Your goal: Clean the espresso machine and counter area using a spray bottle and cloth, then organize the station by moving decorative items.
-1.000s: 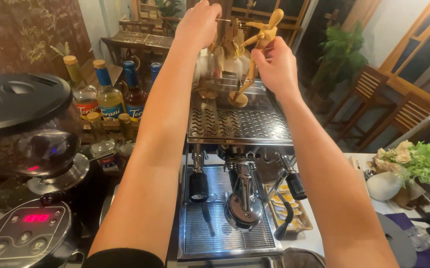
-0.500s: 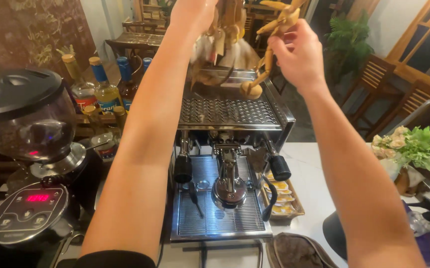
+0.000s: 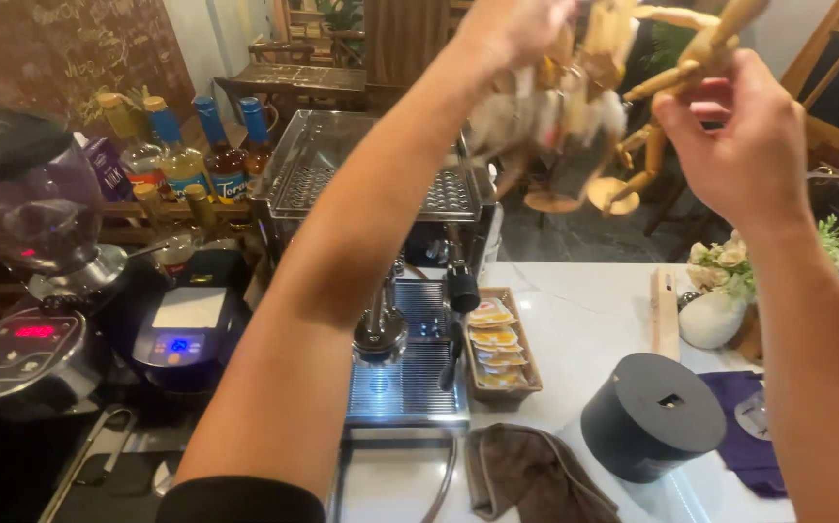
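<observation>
Hands up high above espresso machine (image 3: 381, 194). Left hand (image 3: 512, 24) closed around blurred bundle (image 3: 555, 107) of pale and wooden bits, contents too smeared to name. Right hand (image 3: 734, 145) pinching limb of jointed wooden mannequin (image 3: 676, 73), feet discs dangling. Best kept slow: support figure's body, not just one limb, joints look floppy. Watch clearance over black round container (image 3: 652, 416) and sachet tray (image 3: 502, 349) on white counter (image 3: 584, 310) below.

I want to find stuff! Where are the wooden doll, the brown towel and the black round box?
wooden doll (image 3: 676, 73), head view, its arm
brown towel (image 3: 526, 475), head view, its middle
black round box (image 3: 654, 416), head view, its top
</observation>
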